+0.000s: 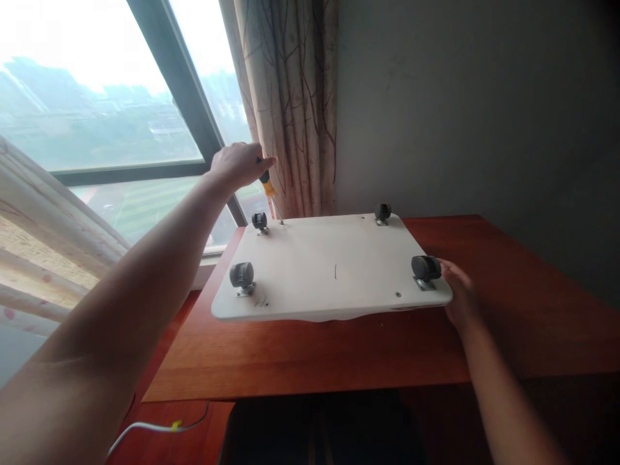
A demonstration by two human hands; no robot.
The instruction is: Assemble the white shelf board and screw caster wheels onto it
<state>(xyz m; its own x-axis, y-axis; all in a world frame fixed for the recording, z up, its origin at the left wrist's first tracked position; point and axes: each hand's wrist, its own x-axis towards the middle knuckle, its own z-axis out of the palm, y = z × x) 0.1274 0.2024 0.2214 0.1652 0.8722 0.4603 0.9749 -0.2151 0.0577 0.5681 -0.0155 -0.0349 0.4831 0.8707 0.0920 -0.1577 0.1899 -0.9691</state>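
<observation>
We lose the screwdriver [269, 191] handle inside the left hand [238, 165]; its tip at the board's [329, 271] far edge is too small to read. Right hand's [459, 294] fingertips vanish under the board's right edge.
</observation>
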